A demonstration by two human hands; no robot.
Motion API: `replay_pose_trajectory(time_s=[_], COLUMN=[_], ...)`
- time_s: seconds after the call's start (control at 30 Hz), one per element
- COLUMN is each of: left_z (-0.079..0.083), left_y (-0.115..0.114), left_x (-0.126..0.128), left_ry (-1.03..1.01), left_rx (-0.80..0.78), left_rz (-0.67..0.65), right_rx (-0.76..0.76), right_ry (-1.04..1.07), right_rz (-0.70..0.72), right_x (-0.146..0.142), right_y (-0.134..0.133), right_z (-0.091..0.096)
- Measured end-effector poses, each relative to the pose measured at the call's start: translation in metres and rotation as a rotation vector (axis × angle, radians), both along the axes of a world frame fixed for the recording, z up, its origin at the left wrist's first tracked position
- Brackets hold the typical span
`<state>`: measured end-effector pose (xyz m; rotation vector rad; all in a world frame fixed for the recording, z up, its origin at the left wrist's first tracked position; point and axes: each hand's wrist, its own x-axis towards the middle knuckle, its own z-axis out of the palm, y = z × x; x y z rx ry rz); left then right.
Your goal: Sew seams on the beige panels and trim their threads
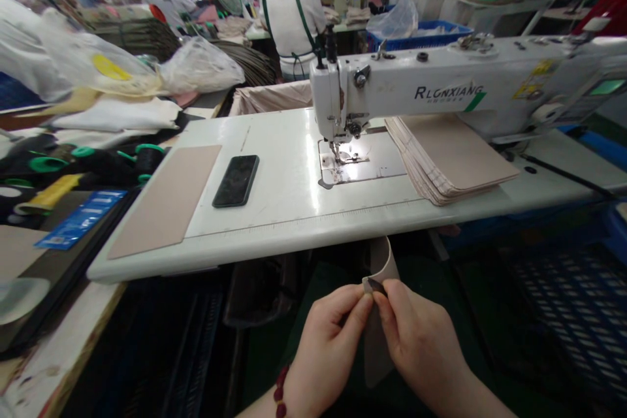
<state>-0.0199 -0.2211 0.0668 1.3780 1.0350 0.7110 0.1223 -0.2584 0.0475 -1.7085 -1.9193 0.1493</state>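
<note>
My left hand (328, 353) and my right hand (421, 339) pinch a limp beige strip of leather-like material (377, 333) between thumbs and fingers, below the table's front edge. The strip's top curls over behind my fingertips, and a small dark edge shows at the pinch. A red bead bracelet (281, 392) circles my left wrist. Ahead, a white sewing machine (392, 91) marked RLONXIANG stands on a white table (289, 222), its lit needle area bare of fabric. To its right lies a stack of beige panels (450, 157).
A flat beige panel (166, 199) and a black smartphone (236, 181) lie on the table's left side. Black rolls with green rims (98, 166) sit further left. A blue plastic crate (573, 320) stands lower right. A co-worker in a green-strapped apron (291, 19) stands beyond the machine.
</note>
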Motion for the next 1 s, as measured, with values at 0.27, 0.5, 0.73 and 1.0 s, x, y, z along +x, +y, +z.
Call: replay_pose_trajectory(time_s=[0.27,0.5,0.73,1.0], left_z=[-0.008,-0.004,-0.003,-0.009], left_y=[0.003,0.006,0.006,0.005], left_x=[-0.002,-0.003,-0.001,-0.004], left_ry=[-0.132,-0.185,-0.192,-0.216], left_rx=[-0.187,-0.241,-0.208,-0.264], left_rz=[0.015,0.015,-0.008,-0.007], right_rx=[-0.088,-0.137,-0.063,-0.08], right_ry=[0.13,0.097,0.013,0.044], right_rz=[0.037,0.016,-0.007,0.019], right_x=[0.007,0.006,0.002,0.007], right_y=[0.003,-0.001,0.003,0.001], right_z=[0.008,0.015,0.014,0.014])
